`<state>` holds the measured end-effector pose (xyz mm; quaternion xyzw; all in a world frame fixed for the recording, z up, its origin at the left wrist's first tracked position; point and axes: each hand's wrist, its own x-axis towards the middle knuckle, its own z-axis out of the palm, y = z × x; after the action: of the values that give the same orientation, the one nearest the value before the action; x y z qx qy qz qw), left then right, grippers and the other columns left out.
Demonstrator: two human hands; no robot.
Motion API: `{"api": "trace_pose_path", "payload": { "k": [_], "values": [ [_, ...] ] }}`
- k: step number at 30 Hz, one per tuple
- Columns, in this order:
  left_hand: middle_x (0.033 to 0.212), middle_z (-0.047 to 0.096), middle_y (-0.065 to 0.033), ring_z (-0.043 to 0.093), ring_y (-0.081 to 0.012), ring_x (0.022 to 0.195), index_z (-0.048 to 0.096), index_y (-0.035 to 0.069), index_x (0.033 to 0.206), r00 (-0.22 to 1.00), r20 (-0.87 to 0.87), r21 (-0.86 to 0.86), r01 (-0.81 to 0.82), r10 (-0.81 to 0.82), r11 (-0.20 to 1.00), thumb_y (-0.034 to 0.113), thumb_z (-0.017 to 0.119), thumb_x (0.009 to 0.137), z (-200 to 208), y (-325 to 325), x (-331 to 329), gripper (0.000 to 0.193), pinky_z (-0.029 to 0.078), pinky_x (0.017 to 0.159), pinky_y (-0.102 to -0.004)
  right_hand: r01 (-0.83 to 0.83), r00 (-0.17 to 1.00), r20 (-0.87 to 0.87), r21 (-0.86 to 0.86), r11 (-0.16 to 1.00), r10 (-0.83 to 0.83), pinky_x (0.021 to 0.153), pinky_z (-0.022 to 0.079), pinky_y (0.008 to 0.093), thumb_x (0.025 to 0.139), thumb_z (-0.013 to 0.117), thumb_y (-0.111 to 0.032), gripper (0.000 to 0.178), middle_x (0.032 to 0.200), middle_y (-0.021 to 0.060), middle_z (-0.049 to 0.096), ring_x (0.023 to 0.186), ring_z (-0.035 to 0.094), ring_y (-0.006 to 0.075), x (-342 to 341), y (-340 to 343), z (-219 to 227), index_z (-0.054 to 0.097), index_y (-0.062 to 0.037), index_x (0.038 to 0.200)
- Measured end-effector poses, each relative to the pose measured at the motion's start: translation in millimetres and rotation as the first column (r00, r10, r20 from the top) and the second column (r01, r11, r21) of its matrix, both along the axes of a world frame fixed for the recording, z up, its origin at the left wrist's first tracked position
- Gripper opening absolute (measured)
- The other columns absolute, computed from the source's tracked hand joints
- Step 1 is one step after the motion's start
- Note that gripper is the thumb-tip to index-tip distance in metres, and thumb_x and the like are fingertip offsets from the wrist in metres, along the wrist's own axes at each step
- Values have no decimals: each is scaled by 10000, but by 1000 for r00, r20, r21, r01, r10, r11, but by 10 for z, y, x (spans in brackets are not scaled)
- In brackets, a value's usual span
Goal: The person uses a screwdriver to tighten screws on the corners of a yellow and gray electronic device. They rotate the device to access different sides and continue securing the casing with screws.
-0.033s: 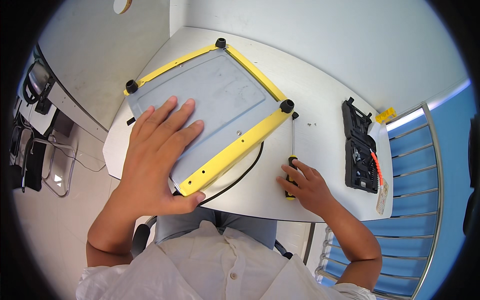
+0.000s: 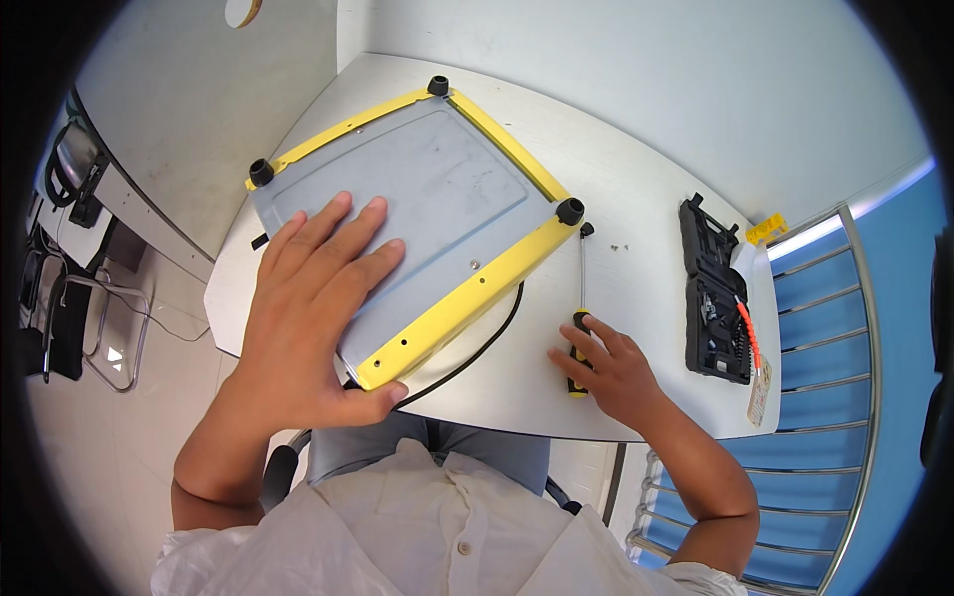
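A box-shaped appliance lies upside down on the white table, showing its grey bottom panel, yellow edge strips and black feet. My left hand rests spread across the panel, its thumb by the near corner. My right hand lies over the black-and-yellow handle of a screwdriver, fingers apart and stretched across it. The screwdriver lies on the table with its shaft pointing away from me; a small black piece is at its far end. My right thumb is hidden.
Tiny screws lie right of the shaft. An open black tool case with an orange flexible shaft sits at the right, near a yellow item. A black cable curves beside the appliance. Metal rails stand beyond the table's right edge.
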<state>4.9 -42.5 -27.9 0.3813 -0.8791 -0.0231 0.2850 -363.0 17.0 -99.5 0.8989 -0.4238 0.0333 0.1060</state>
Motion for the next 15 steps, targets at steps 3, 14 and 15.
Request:
{"api": "trace_pose_path", "payload": {
  "k": [3,14,15],
  "values": [
    [1403,484,-196,403,-402,1332,587,39,1236,1000,9,-3,-7,7,1000,519,621,605,-14,4,2,794,240,1096,-539,253,954,167,-7,967,-248,798,499,383,742,578,19,545,1182,73,562,1036,556,256,23,-126,73,562,-133,1266],
    [1403,486,-187,405,-398,1327,594,52,1233,999,-43,8,7,-7,1000,448,694,544,3,-1,2,801,244,1096,-542,776,496,108,390,496,-861,876,502,409,868,637,-354,643,1187,157,626,1061,623,310,126,-1275,-46,393,-73,1393],
    [1403,486,-186,405,-397,1328,595,53,1232,999,-42,8,6,-6,1000,447,694,542,2,1,2,801,243,1096,-540,781,501,113,368,504,-858,867,505,411,868,638,-345,627,1160,156,638,1041,630,312,118,-1300,-86,404,-73,1382]
  ]
}}
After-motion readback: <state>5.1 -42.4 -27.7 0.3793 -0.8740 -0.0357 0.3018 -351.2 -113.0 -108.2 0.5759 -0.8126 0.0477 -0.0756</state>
